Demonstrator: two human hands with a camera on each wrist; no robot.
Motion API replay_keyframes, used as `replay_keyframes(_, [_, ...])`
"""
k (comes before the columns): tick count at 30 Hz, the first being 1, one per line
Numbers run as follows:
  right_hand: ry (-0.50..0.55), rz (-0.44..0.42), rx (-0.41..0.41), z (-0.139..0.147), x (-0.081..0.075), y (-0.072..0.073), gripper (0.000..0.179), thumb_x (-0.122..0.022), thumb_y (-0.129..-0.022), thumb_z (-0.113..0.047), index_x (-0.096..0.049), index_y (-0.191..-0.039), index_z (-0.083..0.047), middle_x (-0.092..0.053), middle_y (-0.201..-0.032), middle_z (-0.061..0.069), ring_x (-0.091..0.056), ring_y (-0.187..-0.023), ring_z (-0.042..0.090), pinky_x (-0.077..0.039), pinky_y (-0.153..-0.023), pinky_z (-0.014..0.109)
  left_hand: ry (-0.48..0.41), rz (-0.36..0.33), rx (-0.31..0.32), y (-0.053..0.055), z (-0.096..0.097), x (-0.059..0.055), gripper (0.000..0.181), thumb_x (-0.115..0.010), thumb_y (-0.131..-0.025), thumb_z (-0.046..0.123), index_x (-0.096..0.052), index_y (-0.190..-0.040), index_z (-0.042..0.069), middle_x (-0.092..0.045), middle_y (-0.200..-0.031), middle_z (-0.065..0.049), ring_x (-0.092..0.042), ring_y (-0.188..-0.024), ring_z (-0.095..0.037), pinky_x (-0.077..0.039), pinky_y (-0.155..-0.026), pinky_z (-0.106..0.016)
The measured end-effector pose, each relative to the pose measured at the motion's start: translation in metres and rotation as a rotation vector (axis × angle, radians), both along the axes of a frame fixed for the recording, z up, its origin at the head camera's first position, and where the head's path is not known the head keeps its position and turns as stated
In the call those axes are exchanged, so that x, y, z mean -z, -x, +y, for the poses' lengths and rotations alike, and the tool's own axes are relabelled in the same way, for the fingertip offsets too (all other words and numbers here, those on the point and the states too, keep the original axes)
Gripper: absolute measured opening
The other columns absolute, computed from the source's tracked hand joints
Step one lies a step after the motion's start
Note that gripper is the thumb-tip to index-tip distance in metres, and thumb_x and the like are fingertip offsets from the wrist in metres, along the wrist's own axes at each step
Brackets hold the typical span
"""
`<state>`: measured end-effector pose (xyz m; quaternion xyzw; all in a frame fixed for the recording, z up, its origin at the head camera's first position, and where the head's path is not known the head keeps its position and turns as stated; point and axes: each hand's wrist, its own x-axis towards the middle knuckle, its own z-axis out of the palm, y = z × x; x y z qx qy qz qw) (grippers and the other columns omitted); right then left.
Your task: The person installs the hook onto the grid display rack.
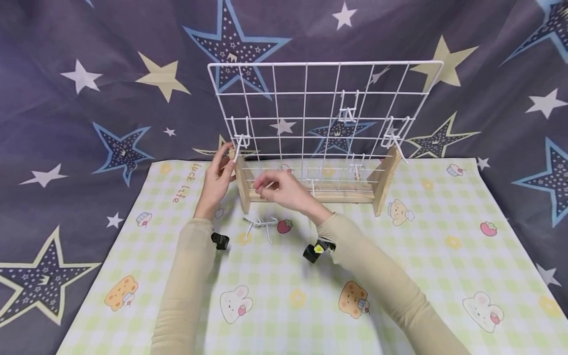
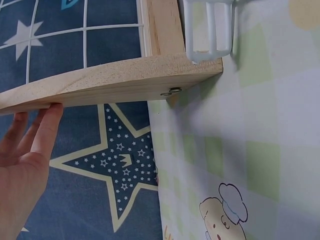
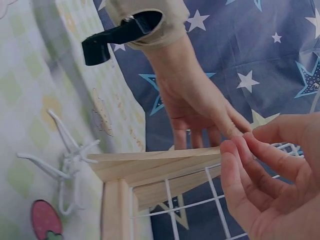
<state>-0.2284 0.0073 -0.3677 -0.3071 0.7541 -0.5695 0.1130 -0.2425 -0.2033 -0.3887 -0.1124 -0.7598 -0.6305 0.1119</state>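
My left hand [image 1: 216, 180] is at the left wooden side panel [image 1: 241, 185] of a white wire grid rack [image 1: 303, 118]. In the left wrist view its straight fingers [image 2: 47, 130] touch the panel's outer face. My right hand [image 1: 284, 190] is in front of the rack's lower left part, its fingers loosely bent, with nothing visible between them. Thumb and fingertips come close together in the right wrist view, overlapping the panel's upper end. Just above, a white wire hook [image 1: 241, 140] hangs on the grid's left side.
More white hooks [image 1: 349, 108] hang at the grid's upper middle and right side [image 1: 392, 135]. Loose white hooks [image 1: 259, 223] lie on the checked tablecloth [image 1: 177, 276] before the rack. Behind stands a dark star-patterned curtain [image 1: 133, 29]. A black camera [image 1: 312, 252] sits at my right wrist.
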Motion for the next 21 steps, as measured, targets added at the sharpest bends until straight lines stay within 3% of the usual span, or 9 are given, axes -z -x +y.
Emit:
replay_keyframes(4, [0.012,-0.031,-0.001,0.000,0.009,-0.004,0.014,-0.058,-0.088,0.005,-0.066,-0.099,0.005,-0.065,-0.092,0.017,-0.063,-0.080,0.034,-0.056,-0.069,0.027,0.011,0.000,-0.004,0.000,0.001,0.001,0.044,-0.046,-0.103,0.011,-0.038,-0.147,0.010,-0.054,-0.120,-0.029,-0.057,-0.104,-0.029,-0.055,-0.084,-0.036])
replay_keyframes(7, [0.011,-0.037,0.000,-0.002,0.014,-0.006,0.014,-0.058,-0.088,0.005,-0.066,-0.099,0.006,-0.065,-0.092,0.018,-0.062,-0.082,0.040,-0.056,-0.068,0.027,0.009,0.004,-0.001,0.000,0.000,0.002,0.044,-0.046,-0.103,0.011,-0.038,-0.147,0.010,-0.054,-0.119,-0.029,-0.057,-0.104,-0.030,-0.055,-0.084,-0.035])
replay_keyframes(14, [-0.010,-0.060,-0.001,-0.004,0.029,-0.014,0.019,-0.054,-0.085,0.007,-0.066,-0.100,0.007,-0.066,-0.090,0.019,-0.062,-0.071,0.024,-0.055,-0.065,0.026,-0.022,0.013,0.028,0.000,-0.002,0.004,0.044,-0.045,-0.103,0.009,-0.037,-0.147,0.007,-0.052,-0.124,-0.034,-0.053,-0.110,-0.047,-0.055,-0.086,-0.040])
replay_keyframes(18, [-0.001,-0.052,0.002,-0.005,0.040,-0.017,0.018,-0.055,-0.084,0.006,-0.067,-0.097,0.006,-0.066,-0.088,0.016,-0.063,-0.075,0.035,-0.056,-0.065,0.026,-0.034,0.018,0.030,0.001,-0.002,0.004,0.045,-0.046,-0.103,0.009,-0.037,-0.146,0.006,-0.051,-0.126,-0.034,-0.052,-0.112,-0.048,-0.053,-0.088,-0.048])
replay_keyframes(21, [-0.010,-0.048,0.010,-0.006,0.047,-0.018,0.016,-0.055,-0.084,0.006,-0.067,-0.096,0.007,-0.067,-0.087,0.014,-0.064,-0.078,0.038,-0.056,-0.066,0.025,-0.029,0.022,0.025,0.001,-0.002,0.003,0.045,-0.046,-0.103,0.009,-0.037,-0.146,0.006,-0.052,-0.126,-0.033,-0.053,-0.111,-0.045,-0.053,-0.087,-0.046])
